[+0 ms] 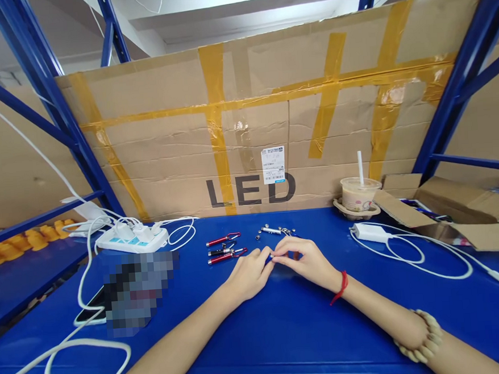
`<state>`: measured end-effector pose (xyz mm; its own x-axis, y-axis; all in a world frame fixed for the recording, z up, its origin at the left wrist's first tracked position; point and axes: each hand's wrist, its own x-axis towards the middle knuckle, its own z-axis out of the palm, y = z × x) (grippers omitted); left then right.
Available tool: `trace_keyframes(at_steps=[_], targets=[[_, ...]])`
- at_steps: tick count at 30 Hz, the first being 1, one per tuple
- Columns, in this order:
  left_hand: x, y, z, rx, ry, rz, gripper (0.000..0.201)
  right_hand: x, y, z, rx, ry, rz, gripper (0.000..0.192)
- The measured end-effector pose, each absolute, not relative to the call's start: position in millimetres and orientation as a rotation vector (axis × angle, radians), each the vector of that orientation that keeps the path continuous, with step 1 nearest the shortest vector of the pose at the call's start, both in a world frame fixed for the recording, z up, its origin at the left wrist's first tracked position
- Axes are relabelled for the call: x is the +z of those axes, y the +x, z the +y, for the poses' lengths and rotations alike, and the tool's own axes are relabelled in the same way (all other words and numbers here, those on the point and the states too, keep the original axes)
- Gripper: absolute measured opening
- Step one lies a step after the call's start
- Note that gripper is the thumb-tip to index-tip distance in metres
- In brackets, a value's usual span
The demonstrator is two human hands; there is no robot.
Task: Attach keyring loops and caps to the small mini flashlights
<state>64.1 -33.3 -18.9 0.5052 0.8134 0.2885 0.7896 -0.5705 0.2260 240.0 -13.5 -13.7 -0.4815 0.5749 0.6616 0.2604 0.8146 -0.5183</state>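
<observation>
A small slim metal piece (pixel 273 257), mostly hidden, sits pinched between the fingertips of both hands just above the blue bench top (pixel 284 321), near its middle. The left hand (pixel 248 275) and the right hand (pixel 308 261) meet fingertip to fingertip, each closed lightly on that piece; what it is exactly I cannot tell. For such fine work, resting both wrists on the bench and holding the piece low looks the steady way. Just beyond lie three red slim keychain torches (pixel 225 248) and a cluster of silver metal parts (pixel 276 230). Toward the back right corner a sealed plastic cup of pale milky drink (pixel 359 193) with a white straw stands in a cardboard holder. A white power strip (pixel 132 239) lies back left.
</observation>
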Motion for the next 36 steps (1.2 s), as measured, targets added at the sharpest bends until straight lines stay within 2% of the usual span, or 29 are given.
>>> trace_keyframes(at_steps=[18,23,29,36], targets=[[-27,62,-27,0.537,2.702,1.453,0.026,-20,242,-14,0.413,-0.733,-2.261,0.018],[-25,64,-27,0.558,2.746,1.471,0.033,-12,245,-14,0.238,-0.795,-2.123,0.017],[-18,65,-31,0.649,2.702,1.387,0.032,-12,263,7,0.081,-1.131,-2.009,0.014],[-12,66,-32,0.857,2.643,1.212,0.018,-30,275,28,0.012,-1.236,-2.178,0.035]])
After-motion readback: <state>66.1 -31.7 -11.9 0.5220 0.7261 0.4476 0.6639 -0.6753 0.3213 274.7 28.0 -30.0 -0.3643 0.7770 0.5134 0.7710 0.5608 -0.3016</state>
